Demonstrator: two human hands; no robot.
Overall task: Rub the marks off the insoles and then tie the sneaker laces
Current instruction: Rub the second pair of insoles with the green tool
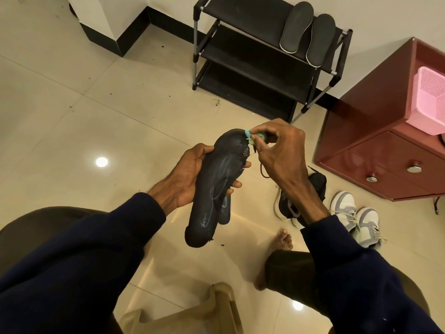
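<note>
My left hand (pixel 190 175) grips a black insole (pixel 212 196) with pale chalky marks, and a second dark insole shows behind it. The insole's toe points away from me. My right hand (pixel 279 150) pinches a small teal eraser (pixel 260 136) against the worn toe edge, where teal crumbs cling. Two dark insoles (pixel 308 32) lie on the top shelf of the black shoe rack (pixel 240 49). On the floor to the right stand a black sneaker (pixel 315 186), partly hidden by my right forearm, and a pair of grey-and-white sneakers (pixel 356 218) with loose laces.
A dark red cabinet (pixel 385 150) with drawers stands at the right, with a pink basket (pixel 431 102) on top. A beige plastic stool (pixel 192 314) sits between my legs. My bare foot (pixel 284 239) rests on the tiled floor, which carries dark crumbs.
</note>
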